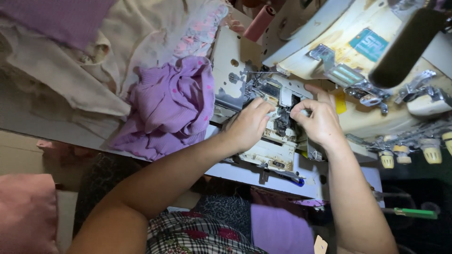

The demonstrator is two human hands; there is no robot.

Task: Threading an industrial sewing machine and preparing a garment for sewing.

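The left hand [248, 123] lay curled, fingertips pinched together against the metal parts at the needle area of the overlock sewing machine [301, 70]; whether it held thread there could not be told. The right hand [320, 120] was loosely closed, thumb and forefinger meeting on the same dark mechanism [285, 120], just beside the left fingertips. Both hands touched the machine, between its open front cover [266, 153] below them and its arm above. The machine was cream-white, worn and yellow-stained, its long body running from the hands up and away to the right. Left of the left hand lay a crumpled lilac garment [172, 106] with pink dots, touching the machine's edge. Beyond that sat a heap of cream fabric [70, 70]. A pink thread cone [259, 22] stood above the hands.
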